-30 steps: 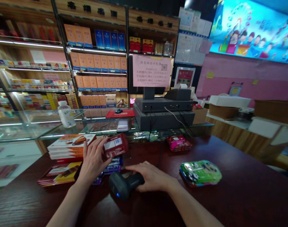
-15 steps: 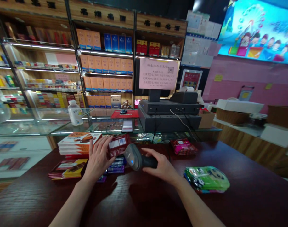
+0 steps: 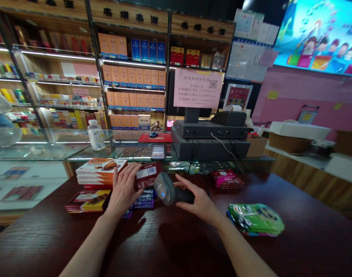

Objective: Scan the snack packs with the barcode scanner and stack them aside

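Barcode scanner (image 3: 164,189), quantity one, is located at the centre of the frame. The right hand (image 3: 203,204) grips its handle; the scanner head points left, toward one dark red box (image 3: 149,172). The left hand (image 3: 124,189) grips the left end of this box, left of centre, with a white barcode label exposed. One stack of at least three white-and-orange boxes (image 3: 99,169) lies left of the left hand. Below it in the frame is one stack of yellow-and-maroon chocolate packs (image 3: 92,201); exact count cannot be told. Several purple packets (image 3: 146,201) lie beneath the dark red box. Right of centre are one pile of pink-and-red packs (image 3: 225,179) and, lower right, one pile of green panda-print packs (image 3: 255,218). One bottle (image 3: 96,135) stands at left.
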### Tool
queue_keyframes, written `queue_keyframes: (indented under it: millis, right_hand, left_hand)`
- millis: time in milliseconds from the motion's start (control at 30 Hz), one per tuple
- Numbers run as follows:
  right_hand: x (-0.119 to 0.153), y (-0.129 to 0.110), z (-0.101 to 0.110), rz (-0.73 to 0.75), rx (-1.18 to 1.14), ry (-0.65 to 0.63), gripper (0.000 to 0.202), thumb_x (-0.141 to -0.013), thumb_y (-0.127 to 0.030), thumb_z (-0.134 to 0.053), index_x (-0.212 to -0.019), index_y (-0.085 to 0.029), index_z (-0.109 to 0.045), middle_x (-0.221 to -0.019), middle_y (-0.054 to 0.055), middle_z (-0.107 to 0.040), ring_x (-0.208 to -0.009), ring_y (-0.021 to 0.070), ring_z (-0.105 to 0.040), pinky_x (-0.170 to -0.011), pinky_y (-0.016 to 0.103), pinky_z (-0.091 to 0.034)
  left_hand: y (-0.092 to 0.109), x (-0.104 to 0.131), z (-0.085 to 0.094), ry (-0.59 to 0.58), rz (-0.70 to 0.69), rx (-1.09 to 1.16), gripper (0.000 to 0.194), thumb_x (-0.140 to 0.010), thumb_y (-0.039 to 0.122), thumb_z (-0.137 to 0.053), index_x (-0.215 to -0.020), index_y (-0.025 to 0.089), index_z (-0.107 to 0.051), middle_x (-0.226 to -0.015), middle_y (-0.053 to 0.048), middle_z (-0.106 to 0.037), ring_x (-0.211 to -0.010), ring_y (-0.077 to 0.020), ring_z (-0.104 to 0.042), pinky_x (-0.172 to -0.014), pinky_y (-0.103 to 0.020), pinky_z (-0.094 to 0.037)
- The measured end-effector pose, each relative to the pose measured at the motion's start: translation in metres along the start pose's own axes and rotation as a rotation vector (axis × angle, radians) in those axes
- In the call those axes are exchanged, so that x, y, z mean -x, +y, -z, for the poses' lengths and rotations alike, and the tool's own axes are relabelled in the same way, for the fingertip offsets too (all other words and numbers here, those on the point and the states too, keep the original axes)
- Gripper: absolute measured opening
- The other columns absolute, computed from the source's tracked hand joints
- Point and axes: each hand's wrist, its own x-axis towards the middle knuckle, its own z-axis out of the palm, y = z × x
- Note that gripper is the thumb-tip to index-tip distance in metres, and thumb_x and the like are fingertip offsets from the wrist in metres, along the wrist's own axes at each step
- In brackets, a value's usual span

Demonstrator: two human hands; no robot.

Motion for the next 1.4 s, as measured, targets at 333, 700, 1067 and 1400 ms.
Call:
queue_keyframes:
  millis: [333,700,1067,1400]
  right_hand:
    - [0.0,-0.002,0.001,-0.021,0.026,-0.036,0.088,-0.079,-0.028,-0.079,-0.154,-0.035,-0.034,-0.133,0.004,-0.065,-0.118,0.0235,-0.063,-0.107,0.043,-0.045]
    - [-0.001,-0.003,0.005,-0.016,0.019,-0.045,0.091,-0.078,-0.028,-0.08,-0.155,-0.034,-0.033,-0.129,0.004,-0.067,-0.114,0.0229,-0.063,-0.105,0.041,-0.044]
    - [-0.001,-0.013,-0.012,-0.013,0.094,-0.278,0.099,-0.071,-0.033,-0.084,-0.155,-0.036,-0.033,-0.132,0.003,-0.068,-0.121,0.0261,-0.063,-0.107,0.041,-0.04]
    - [0.002,-0.011,-0.033,0.043,0.228,-0.389,0.086,-0.076,-0.029,-0.071,-0.153,-0.038,-0.034,-0.134,-0.001,-0.067,-0.122,0.0242,-0.062,-0.103,0.037,-0.037]
  left_hand:
    - [-0.002,0.001,-0.001,0.009,0.021,0.001,0.077,-0.083,0.024,-0.064,-0.152,0.022,-0.031,-0.144,-0.015,-0.055,-0.14,-0.0326,-0.044,-0.123,-0.06,-0.011]
    - [-0.006,0.003,-0.005,0.011,0.029,-0.018,0.075,-0.082,0.023,-0.066,-0.15,0.019,-0.033,-0.144,-0.016,-0.055,-0.139,-0.0332,-0.046,-0.123,-0.06,-0.011]
    - [-0.004,0.001,-0.002,0.028,0.027,0.003,0.077,-0.083,0.025,-0.065,-0.151,0.023,-0.031,-0.143,-0.015,-0.056,-0.139,-0.0325,-0.046,-0.123,-0.06,-0.011]
    - [-0.003,-0.001,-0.001,0.044,-0.019,0.025,0.074,-0.085,0.026,-0.065,-0.151,0.022,-0.031,-0.142,-0.015,-0.056,-0.138,-0.0324,-0.047,-0.123,-0.061,-0.013]
